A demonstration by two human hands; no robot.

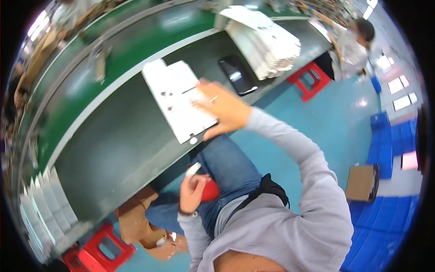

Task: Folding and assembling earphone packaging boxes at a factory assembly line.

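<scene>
Left of centre in the upper half of the frame, a flat white sheet with small dark marks and a stepped far end (179, 119) lies on a dark grey-green tabletop (104, 136). Its long axis slants from upper left to lower right, the stepped end pointing to the upper left and the other end toward the table's near edge. Just beside that lower end is a small white round piece (193, 140).

The person's right hand (228, 109) is over the sheet's right side, blurred, its fingers and thumb apart and clamped on nothing; whether it touches the surface cannot be told. Below the middle of the frame, the left hand (191, 194) has curled fingers, with a small white strip-like piece (193, 170) at their tips; whether they pinch it cannot be told. Just beside this hand is a rounded red object (210, 190), in front of the blue jeans (231, 163).

Toward the upper right of the sheet lies a black rectangular phone (237, 75), near a thick stack of white sheets (267, 43).
</scene>
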